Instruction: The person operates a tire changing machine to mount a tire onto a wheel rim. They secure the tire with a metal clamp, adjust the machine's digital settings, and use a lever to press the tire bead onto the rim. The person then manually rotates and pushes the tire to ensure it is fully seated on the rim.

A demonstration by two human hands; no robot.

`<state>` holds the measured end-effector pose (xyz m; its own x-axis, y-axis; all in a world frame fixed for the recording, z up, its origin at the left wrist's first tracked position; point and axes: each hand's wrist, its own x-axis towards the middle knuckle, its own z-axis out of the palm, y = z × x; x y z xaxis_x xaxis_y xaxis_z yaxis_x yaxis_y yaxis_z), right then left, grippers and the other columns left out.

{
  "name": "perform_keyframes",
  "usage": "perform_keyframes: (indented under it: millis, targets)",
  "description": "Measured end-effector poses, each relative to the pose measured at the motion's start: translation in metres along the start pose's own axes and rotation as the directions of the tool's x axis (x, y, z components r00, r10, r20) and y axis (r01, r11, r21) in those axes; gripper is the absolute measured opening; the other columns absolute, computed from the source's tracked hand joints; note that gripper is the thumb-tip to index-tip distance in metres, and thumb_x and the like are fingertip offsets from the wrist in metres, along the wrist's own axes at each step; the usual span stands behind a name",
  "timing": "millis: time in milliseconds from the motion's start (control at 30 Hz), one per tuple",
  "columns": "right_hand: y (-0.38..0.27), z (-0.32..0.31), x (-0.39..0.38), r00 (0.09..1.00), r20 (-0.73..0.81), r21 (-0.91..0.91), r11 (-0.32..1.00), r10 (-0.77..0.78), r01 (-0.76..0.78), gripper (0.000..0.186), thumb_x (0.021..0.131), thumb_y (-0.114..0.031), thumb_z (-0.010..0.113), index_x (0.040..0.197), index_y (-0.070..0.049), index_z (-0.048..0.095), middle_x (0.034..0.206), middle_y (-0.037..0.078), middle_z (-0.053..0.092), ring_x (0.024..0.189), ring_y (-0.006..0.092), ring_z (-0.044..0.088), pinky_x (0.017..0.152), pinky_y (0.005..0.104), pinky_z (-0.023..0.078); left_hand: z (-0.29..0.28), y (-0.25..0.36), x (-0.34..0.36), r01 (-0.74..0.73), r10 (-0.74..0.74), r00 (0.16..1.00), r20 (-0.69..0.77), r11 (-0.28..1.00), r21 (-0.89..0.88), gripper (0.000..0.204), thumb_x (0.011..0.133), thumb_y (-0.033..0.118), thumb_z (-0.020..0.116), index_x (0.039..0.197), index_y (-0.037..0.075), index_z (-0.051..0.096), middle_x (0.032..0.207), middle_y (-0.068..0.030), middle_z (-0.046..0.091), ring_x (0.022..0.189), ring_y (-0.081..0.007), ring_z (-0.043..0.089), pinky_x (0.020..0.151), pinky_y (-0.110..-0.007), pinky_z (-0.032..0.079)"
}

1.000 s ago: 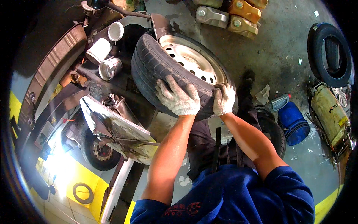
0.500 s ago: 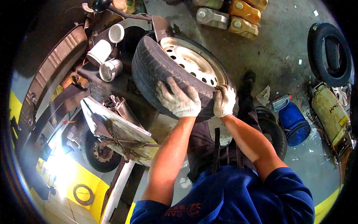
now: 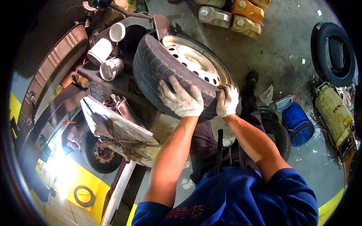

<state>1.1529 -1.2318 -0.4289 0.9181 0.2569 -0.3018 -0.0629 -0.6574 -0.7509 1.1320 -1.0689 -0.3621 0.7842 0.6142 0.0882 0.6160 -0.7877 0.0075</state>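
A car wheel [image 3: 196,62] stands tilted at the upper middle, a black tyre on a pale steel rim with a ring of holes. My left hand [image 3: 181,98], in a whitish knitted glove, presses against the tyre's tread with its fingers spread. Gloved the same way, my right hand [image 3: 227,98] curls its fingers over the tyre's near right edge, by the rim. A dark metal arm with a grey plate-like end [image 3: 162,27] reaches in to the rim's far edge. The tyre hides its own underside and whatever bears it.
White tubs [image 3: 101,51] sit on the machine to the left. Below them a light, dirty metal plate [image 3: 117,120] juts toward my left forearm. Jerrycans [image 3: 245,24] stand at the back. Rightward are a blue drum [image 3: 298,124], a loose tyre [image 3: 333,54] and a yellowish cylinder [image 3: 333,111].
Almost nothing differs. The wheel and both hands keep their places, apart from a very slight shift of the whole view.
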Motion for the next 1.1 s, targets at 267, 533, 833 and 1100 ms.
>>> perform_keyframes:
  millis: [267,533,833,1100]
  targets:
    - [0.0024,0.0028,-0.002,1.0,-0.008,0.003,1.0,0.007,-0.007,0.018,0.097,-0.02,0.064,0.108,-0.01,0.074,0.115,0.012,0.07,0.11,0.0376,0.062,0.097,0.0482,0.046,-0.0012,0.0016,0.0007,0.007,-0.008,1.0,0.005,1.0,0.03,0.081,0.106,0.061,0.045,0.159,0.0,0.042,0.157,-0.0369,0.038,0.144,-0.059,0.039,0.116,-0.071,0.034]
    - [-0.0008,0.0011,-0.002,1.0,0.003,-0.019,1.0,0.023,-0.023,0.018,0.095,-0.016,0.063,0.109,-0.009,0.073,0.116,0.014,0.07,0.111,0.0392,0.062,0.098,0.0487,0.048,-0.0004,0.0001,0.0003,0.004,-0.004,1.0,0.013,1.0,0.01,0.079,0.106,0.059,0.046,0.159,0.001,0.042,0.158,-0.0366,0.038,0.144,-0.0591,0.039,0.115,-0.071,0.035]
    - [0.0037,0.0039,-0.0035,1.0,-0.03,-0.011,1.0,-0.009,0.009,0.018,0.094,-0.017,0.066,0.109,-0.009,0.073,0.115,0.014,0.069,0.108,0.0388,0.061,0.095,0.0488,0.047,0.0009,-0.0028,-0.0025,-0.021,0.021,1.0,-0.006,1.0,0.005,0.08,0.107,0.059,0.046,0.161,0.001,0.04,0.158,-0.0389,0.038,0.144,-0.0597,0.039,0.115,-0.072,0.034]
    - [-0.0009,0.0053,-0.0058,0.997,-0.063,-0.03,0.998,0.049,-0.051,0.018,0.09,-0.017,0.069,0.106,-0.01,0.072,0.115,0.016,0.065,0.109,0.0406,0.06,0.095,0.051,0.046,0.0019,-0.003,-0.0029,-0.012,0.012,1.0,-0.003,1.0,0.007,0.079,0.108,0.06,0.042,0.161,0.002,0.04,0.158,-0.038,0.038,0.145,-0.0594,0.038,0.116,-0.071,0.034]
